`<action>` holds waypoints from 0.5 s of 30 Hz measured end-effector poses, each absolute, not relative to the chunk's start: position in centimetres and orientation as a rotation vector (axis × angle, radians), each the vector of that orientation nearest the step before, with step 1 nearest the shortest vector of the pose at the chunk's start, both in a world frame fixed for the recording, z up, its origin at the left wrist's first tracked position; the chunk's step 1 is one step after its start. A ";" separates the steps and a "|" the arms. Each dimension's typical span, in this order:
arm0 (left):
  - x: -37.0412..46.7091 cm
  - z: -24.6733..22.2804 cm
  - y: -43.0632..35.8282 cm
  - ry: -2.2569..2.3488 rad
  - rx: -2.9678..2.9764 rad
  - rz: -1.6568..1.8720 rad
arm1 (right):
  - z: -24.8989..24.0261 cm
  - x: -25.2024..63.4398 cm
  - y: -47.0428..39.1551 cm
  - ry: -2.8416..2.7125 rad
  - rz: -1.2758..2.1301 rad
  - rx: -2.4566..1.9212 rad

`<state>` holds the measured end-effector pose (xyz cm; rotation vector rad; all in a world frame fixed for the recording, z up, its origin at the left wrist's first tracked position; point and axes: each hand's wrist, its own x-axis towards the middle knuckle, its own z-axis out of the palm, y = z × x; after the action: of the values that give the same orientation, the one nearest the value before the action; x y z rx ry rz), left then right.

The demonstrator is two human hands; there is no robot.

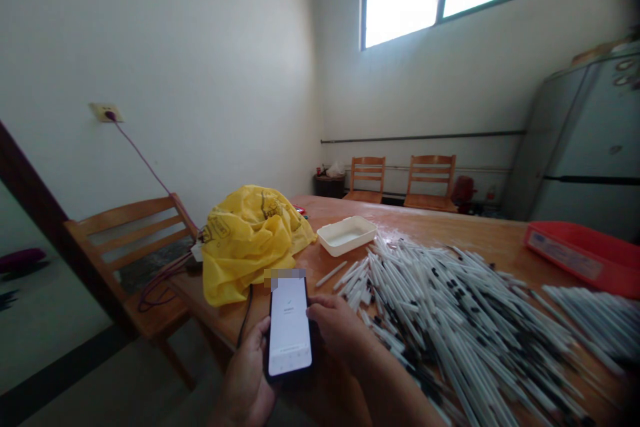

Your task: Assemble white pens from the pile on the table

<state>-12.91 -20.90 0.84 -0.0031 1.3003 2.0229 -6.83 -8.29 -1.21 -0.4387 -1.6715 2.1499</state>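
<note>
A smartphone (290, 330) with a lit, mostly white screen is held upright near the table's front edge. My left hand (250, 377) grips its lower left side, the thumb along the edge. At the phone's right side is my right hand (337, 327), its fingers bent against the upper right edge. A yellow plastic bag (250, 240) lies crumpled behind the phone to the left. Right of my right hand spreads a large loose pile of white pens with black parts (440, 300). One single white pen (331, 274) lies apart, behind the right hand.
On the wooden table (480, 233) are a cream tray (347, 236) and a red basket (585, 255), with a row of clear tubes (590, 320) before it. A wooden chair (135, 227) stands at left. A cable (246, 313) runs beside the phone.
</note>
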 end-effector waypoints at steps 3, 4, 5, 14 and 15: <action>-13.0 0.8 -20.9 1.294 -0.026 2.040 | -1.3 -6.8 -8.3 -1.678 2.147 -0.451; -13.0 0.8 -20.9 1.296 -0.026 2.045 | -1.3 -6.8 -8.3 -1.682 2.143 -0.468; -13.0 0.8 -20.9 1.297 -0.025 2.046 | -1.2 -6.8 -8.3 -1.684 2.139 -0.484; -12.7 1.5 -20.8 1.241 -0.082 2.057 | -0.5 -6.4 -8.7 -1.721 2.100 -0.502; -12.8 1.4 -20.8 1.237 -0.076 2.054 | -0.7 -6.4 -8.7 -1.740 2.079 -0.516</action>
<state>-12.79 -20.76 1.38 -0.0764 1.2372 2.0539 -6.39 -8.66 -0.68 -0.5156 -1.7398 2.0789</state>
